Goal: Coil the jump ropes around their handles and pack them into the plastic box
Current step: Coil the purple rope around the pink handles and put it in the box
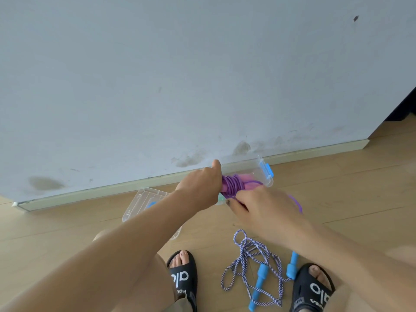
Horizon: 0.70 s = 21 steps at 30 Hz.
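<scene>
Striped rope (252,264) with blue handles (261,278) lies loose on the floor (67,233) below the right hand (265,212), uncoiled. Left hand (200,188) grips the handle end of the purple rope (233,185); right-hand fingers (234,202) pinch the cord at the coil. Bundle is held over the clear box (265,174), just beyond both hands; lid (144,201) under the left forearm.

Risk: loose tail by the right wrist is unsecured, so wraps could slip off on release. Handles mostly hidden by coil and hands; box interior unreadable.

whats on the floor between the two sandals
In the head view, the striped rope with blue handles lies loose on the wood floor between the left sandal and right sandal; one handle touches the right sandal.
</scene>
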Motion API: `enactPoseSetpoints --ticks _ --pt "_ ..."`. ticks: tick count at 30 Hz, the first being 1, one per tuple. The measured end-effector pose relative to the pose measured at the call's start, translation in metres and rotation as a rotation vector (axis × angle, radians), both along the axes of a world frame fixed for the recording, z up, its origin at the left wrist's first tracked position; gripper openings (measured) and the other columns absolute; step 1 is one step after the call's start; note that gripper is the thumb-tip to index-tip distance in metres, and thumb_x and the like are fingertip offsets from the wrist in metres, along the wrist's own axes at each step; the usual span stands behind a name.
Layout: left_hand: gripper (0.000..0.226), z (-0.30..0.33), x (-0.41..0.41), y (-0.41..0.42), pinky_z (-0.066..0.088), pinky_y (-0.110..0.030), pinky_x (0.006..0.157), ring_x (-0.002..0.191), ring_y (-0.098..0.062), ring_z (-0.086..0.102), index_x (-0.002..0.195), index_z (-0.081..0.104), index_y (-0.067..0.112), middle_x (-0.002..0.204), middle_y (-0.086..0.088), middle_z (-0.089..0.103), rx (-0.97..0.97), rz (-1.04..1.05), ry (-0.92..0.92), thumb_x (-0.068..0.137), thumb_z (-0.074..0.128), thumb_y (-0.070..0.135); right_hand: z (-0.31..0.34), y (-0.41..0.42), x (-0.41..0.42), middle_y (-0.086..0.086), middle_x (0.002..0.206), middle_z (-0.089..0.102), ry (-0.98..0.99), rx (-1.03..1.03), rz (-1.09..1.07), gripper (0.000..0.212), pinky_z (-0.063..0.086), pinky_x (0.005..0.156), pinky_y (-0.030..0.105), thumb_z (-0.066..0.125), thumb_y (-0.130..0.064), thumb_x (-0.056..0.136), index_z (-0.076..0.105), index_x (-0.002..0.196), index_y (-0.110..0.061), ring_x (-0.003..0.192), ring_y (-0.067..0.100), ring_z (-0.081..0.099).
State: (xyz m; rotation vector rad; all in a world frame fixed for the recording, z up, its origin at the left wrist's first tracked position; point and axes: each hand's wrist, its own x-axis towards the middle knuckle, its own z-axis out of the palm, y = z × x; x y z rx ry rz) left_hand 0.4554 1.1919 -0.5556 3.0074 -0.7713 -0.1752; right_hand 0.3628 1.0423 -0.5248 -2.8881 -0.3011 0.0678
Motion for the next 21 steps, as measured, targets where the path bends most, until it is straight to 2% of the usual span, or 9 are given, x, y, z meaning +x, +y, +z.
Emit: enactPoseSetpoints --ticks 3,6,10,12,14,16,18,20,21 --pt "0.024 -0.006 -0.002 0.0 0.038 -0.035 0.049 0.061 -0.03 0.055 0.096 0.029 0.012 0.067 -0.002 0.045 0.101 -0.086 -0.025 0.083 0.048 0.004 0.025 -0.01 0.015 -0.001 0.054 0.043 -0.139 -0.112 0.047 0.056 0.024 0.047 0.03 0.043 -0.064 0.092 0.047 0.066 -0.015 0.056 0.021 0.046" --pt "0.03 -0.006 -0.008 0.0 0.041 -0.036 0.055 0.075 -0.036 0.065 0.116 0.034 0.008 0.071 -0.003 0.044 0.16 -0.19 -0.042 0.088 0.046 0.011 0.039 -0.025 0.04 -0.001 0.049 0.038 -0.203 -0.139 0.049 0.06 0.02 0.049 0.029 0.052 -0.071 0.084 0.048 0.062 -0.015 0.049 0.015 0.035" --pt "0.035 0.003 -0.028 -0.01 0.045 -0.037 0.055 0.074 -0.036 0.063 0.12 0.034 0.01 0.073 -0.002 0.046 0.039 -0.267 -0.01 0.09 0.048 0.021 0.027 -0.04 0.074 0.002 0.047 0.038 -0.176 0.025 0.064 0.064 0.026 0.051 0.029 0.049 -0.071 0.086 0.047 0.058 -0.013 0.05 0.018 0.037" --pt "0.038 0.009 -0.041 -0.017 0.038 -0.035 0.054 0.073 -0.032 0.06 0.123 0.036 0.01 0.078 -0.003 0.049 0.003 -0.321 -0.009 0.091 0.05 0.026 0.015 -0.04 0.084 0.002 0.048 0.038 -0.181 0.053 0.095 0.065 0.026 0.051 0.029 0.048 -0.07 0.086 0.046 0.058 -0.011 0.051 0.02 0.038" --pt "0.038 0.015 -0.048 -0.023 0.032 -0.032 0.056 0.069 -0.027 0.051 0.12 0.04 0.01 0.074 0.003 0.041 -0.078 -0.325 0.029 0.09 0.053 0.028 0.006 -0.039 0.092 0.002 0.05 0.034 -0.157 0.093 0.083 0.065 0.025 0.051 0.03 0.048 -0.068 0.087 0.04 0.057 -0.011 0.053 0.021 0.033" --pt "0.031 0.019 -0.047 -0.024 0.032 -0.033 0.055 0.066 -0.024 0.048 0.106 0.042 0.011 0.068 0.009 0.036 -0.235 -0.277 0.076 0.084 0.058 0.026 -0.002 -0.044 0.094 0.003 0.053 0.027 -0.032 0.2 0.044 0.064 0.025 0.052 0.032 0.049 -0.066 0.089 0.034 0.056 -0.013 0.053 0.019 0.027" --pt "0.032 0.023 -0.043 -0.02 0.033 -0.034 0.054 0.064 -0.024 0.045 0.096 0.037 0.016 0.066 0.011 0.039 -0.349 -0.223 0.07 0.08 0.062 0.026 0.002 -0.045 0.095 0.002 0.055 0.022 0.113 0.383 0.009 0.063 0.023 0.053 0.033 0.053 -0.063 0.089 0.03 0.054 -0.015 0.053 0.016 0.022" --pt "0.036 0.025 -0.04 -0.016 0.037 -0.037 0.052 0.063 -0.025 0.05 0.1 0.039 0.017 0.065 0.009 0.049 -0.422 -0.192 0.053 0.077 0.065 0.027 0.001 -0.047 0.096 0.0 0.054 0.026 0.361 0.48 -0.028 0.054 0.026 0.051 0.03 0.057 -0.058 0.082 0.034 0.052 -0.018 0.052 0.015 0.025" --pt "0.039 0.026 -0.04 -0.013 0.04 -0.038 0.051 0.061 -0.024 0.053 0.103 0.04 0.017 0.063 0.008 0.054 -0.475 -0.181 0.065 0.075 0.065 0.026 -0.031 -0.05 0.106 0.001 0.056 0.033 0.492 0.521 -0.029 0.044 0.03 0.05 0.027 0.056 -0.049 0.08 0.041 0.056 -0.016 0.052 0.014 0.03"
